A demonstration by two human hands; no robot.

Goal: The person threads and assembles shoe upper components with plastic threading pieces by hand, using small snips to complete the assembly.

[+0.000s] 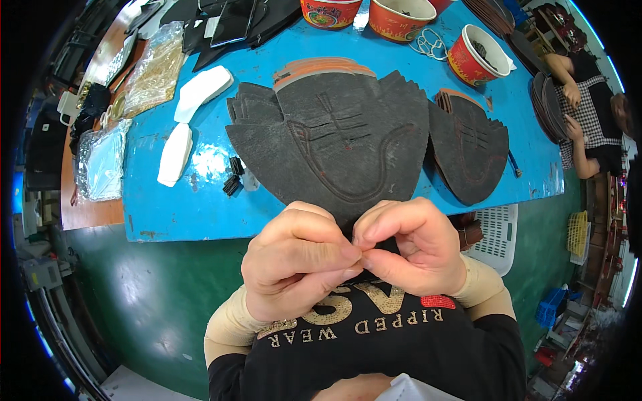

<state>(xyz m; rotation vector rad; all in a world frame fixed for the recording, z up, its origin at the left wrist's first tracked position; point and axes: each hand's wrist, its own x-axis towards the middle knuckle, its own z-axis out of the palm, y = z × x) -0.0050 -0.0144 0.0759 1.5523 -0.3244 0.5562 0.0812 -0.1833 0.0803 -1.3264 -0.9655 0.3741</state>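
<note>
My left hand and my right hand meet in front of my chest, just off the table's near edge. Thumbs and fingers are pinched together, tip against tip. Whatever they hold, if anything, is too small or hidden to make out. Just beyond them lies a stack of large dark grey leather pieces, with slits and curved stitching on the top one and orange-brown edges at the back. To its right is a stack of smaller dark leather pieces. Small black ribbed bits lie to the left.
The blue tabletop bears white shaped pieces, plastic-wrapped packs, a phone and red paper tubs. A white string lies between tubs. Below stands a white plastic basket. Another person works at the far right.
</note>
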